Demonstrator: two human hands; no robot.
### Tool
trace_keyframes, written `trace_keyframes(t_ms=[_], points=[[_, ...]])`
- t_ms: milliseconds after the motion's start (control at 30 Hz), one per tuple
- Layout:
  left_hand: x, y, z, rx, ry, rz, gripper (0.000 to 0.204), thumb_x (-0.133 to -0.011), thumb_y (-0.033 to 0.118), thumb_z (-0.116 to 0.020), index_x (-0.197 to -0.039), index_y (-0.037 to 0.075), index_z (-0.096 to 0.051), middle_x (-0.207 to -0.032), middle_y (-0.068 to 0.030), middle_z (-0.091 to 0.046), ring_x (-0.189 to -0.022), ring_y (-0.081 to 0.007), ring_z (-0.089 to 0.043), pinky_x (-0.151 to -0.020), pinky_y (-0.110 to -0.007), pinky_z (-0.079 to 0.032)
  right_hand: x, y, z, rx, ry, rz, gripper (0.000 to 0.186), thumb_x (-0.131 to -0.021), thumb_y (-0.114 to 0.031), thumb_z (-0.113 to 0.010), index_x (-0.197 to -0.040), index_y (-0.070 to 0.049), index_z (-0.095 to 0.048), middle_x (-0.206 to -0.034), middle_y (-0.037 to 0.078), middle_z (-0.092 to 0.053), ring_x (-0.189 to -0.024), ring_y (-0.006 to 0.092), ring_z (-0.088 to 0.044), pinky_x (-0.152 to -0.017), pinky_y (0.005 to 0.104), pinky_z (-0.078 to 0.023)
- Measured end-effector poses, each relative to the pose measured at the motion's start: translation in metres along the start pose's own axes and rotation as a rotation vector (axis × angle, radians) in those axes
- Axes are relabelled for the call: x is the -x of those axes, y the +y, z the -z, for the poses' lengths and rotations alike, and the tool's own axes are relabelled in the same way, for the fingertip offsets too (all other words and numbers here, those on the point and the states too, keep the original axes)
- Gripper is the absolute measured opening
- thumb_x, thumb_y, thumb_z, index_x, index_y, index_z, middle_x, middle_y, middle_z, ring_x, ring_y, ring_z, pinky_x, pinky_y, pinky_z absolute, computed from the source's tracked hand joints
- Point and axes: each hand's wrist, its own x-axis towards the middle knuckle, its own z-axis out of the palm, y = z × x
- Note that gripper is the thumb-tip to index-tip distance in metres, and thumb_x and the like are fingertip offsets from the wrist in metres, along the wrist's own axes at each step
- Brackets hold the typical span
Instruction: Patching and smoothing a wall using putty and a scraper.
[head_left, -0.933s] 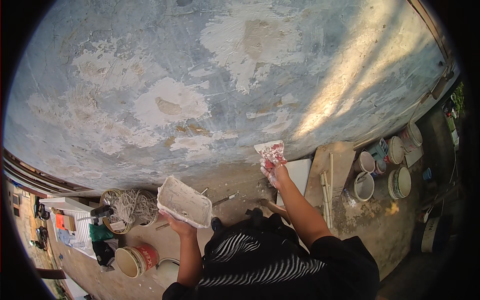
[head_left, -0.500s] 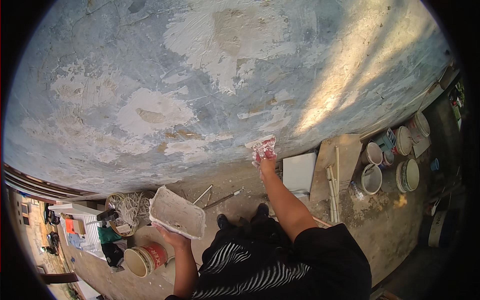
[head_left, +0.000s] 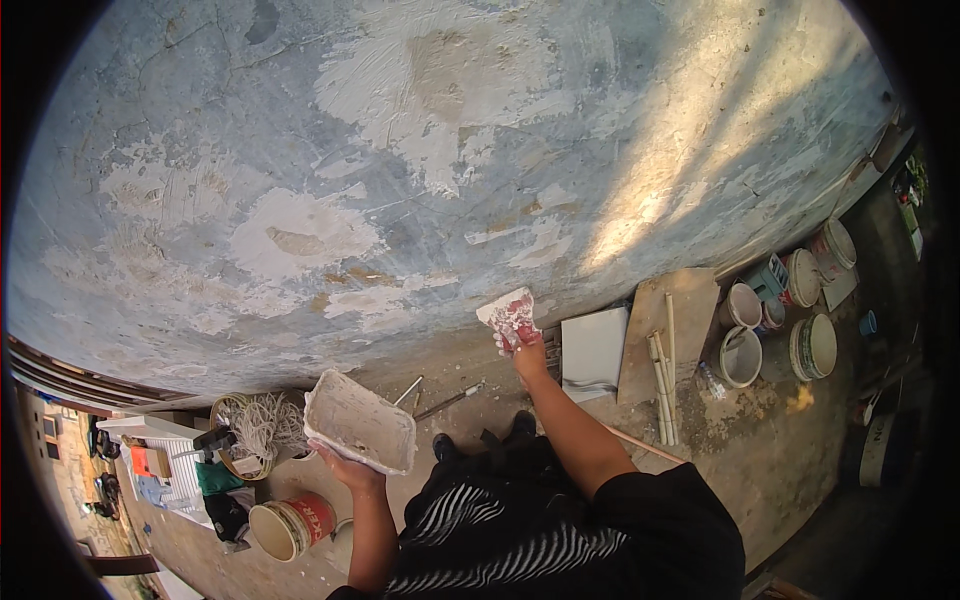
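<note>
My right hand [head_left: 522, 353] grips a red putty knife [head_left: 512, 318] smeared with white filler, its broad blade pointing up and left close to the foot of the wall [head_left: 400, 220]. I cannot tell whether the blade touches it. My left hand [head_left: 350, 468] holds up a pale rectangular tray [head_left: 360, 420] from below and its near side; white residue coats the tray's rim and inside. The wall is grey-blue with cracks and several rough white patches of filler.
A bucket full of tangled cord [head_left: 262, 430] and a red-and-white bucket [head_left: 290, 527] stand at left. Along the wall at right are a white panel [head_left: 594, 352], a board [head_left: 645, 325], thin poles [head_left: 663, 392] and several buckets [head_left: 741, 357]. A long-handled tool [head_left: 450, 400] lies on the floor.
My right hand and the putty knife have come down and slightly left, the blade now tilted up-left. The tray has shifted only slightly.
</note>
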Motion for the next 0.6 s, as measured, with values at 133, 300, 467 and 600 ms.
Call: trace_keyframes(t_ms=[133,300,467,600], points=[[0.0,-0.001,-0.007,-0.011,0.013,0.013,0.07,-0.096,0.06,-0.027,-0.144,0.01,-0.028,-0.146,-0.0104,-0.032,-0.131,-0.029,-0.035,-0.109,-0.043,-0.028,-0.029,-0.01,0.004,0.367,0.139,0.264,0.012,-0.081,-0.009,-0.063,-0.09,-0.002,-0.068,-0.08,0.013,-0.069,-0.07,0.0217,-0.067,-0.059,0.034,-0.049],[-0.003,0.001,-0.008,-0.017,0.008,-0.013,0.07,-0.096,0.06,-0.026,-0.144,0.009,-0.028,-0.146,-0.0105,-0.032,-0.131,-0.0288,-0.035,-0.109,-0.043,-0.027,-0.048,-0.012,0.015,0.687,0.47,0.248,0.015,-0.073,-0.012,-0.066,-0.08,0.001,-0.067,-0.077,0.023,-0.067,-0.078,0.039,-0.066,-0.066,0.0445,-0.049],[-0.003,0.001,-0.008,-0.029,0.029,-0.033,0.069,-0.096,0.059,-0.026,-0.145,0.011,-0.027,-0.146,-0.0111,-0.032,-0.131,-0.0308,-0.036,-0.108,-0.045,-0.03,-0.027,-0.001,0.042,0.741,0.612,0.193,0.017,-0.075,-0.014,-0.066,-0.083,0.0,-0.067,-0.079,0.023,-0.066,-0.081,0.0396,-0.065,-0.067,0.0452,-0.049],[-0.005,-0.002,0.0,-0.001,-0.004,-0.016,0.067,-0.096,0.059,-0.027,-0.145,0.013,-0.028,-0.146,-0.0111,-0.033,-0.13,-0.0323,-0.038,-0.107,-0.047,-0.032,-0.007,-0.002,0.05,0.872,0.365,0.251,0.018,-0.076,-0.014,-0.065,-0.085,0.001,-0.066,-0.08,0.024,-0.065,-0.081,0.0414,-0.063,-0.069,0.0454,-0.049]])
